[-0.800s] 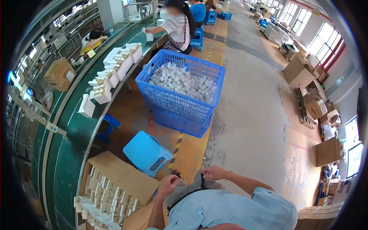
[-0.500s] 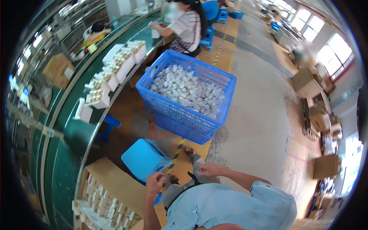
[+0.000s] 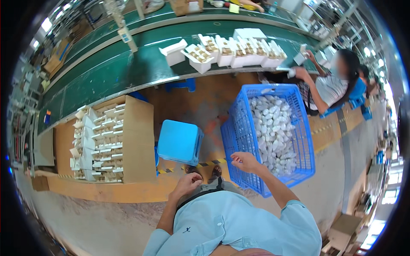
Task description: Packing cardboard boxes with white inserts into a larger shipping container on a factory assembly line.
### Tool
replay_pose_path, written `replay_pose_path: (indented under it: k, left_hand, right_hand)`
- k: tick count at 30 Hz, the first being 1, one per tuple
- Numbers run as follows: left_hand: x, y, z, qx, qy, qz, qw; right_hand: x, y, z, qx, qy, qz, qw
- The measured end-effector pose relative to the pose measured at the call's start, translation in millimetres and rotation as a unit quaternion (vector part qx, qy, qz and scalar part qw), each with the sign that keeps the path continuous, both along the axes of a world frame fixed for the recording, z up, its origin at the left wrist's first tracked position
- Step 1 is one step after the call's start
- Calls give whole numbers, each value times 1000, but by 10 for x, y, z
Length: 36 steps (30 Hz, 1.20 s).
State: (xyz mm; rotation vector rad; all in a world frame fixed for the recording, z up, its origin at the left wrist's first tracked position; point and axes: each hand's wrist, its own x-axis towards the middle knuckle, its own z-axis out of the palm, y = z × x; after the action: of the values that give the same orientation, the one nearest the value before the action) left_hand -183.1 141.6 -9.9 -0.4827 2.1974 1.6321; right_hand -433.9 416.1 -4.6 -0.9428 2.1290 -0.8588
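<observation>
Dangling right grip (image 3: 241,161) half-parted and empty beside the blue plastic crate (image 3: 239,132), heaped with small white wrapped pieces (image 3: 272,132)! Holding left grip (image 3: 190,182) low, loosely curled, near the blue stool (image 3: 177,138); impossible to say whether fully closed.

The shirt (image 3: 252,219) was pale blue, with a small light button (image 3: 219,223) on its front and a small dark emblem (image 3: 186,229) on its left chest. The shirt's left sleeve (image 3: 157,240) and right sleeve (image 3: 297,209) were short, in matching cloth. Just beyond the shirt's hem lay a dark belt (image 3: 198,196) and grey trousers (image 3: 210,187); farthest from the shirt was dark footwear (image 3: 216,171). Outside the shirt's sleeves, the left hand (image 3: 190,184) and right hand (image 3: 245,162) were bare.
</observation>
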Motion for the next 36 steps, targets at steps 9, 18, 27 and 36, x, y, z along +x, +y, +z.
replay_pose_path:
  k: [9,18,27,36]
  left_hand:
    - [50,-472,-119,-16,40,110,993]
    - [-316,-792,-341,-42,12,231,972]
    - [-1493,-595,-192,18,-73,391,917]
    - [-2258,-745,-113,35,-60,433,899]
  right_hand:
    - [-824,-1484,821,-106,32,19,994]
    - [-2647,-3652,1550,-153,291,185,926]
    - [-4563,-5252,1108,-110,345,260,895]
    - [-5167,-5747,737,-99,216,375,896]
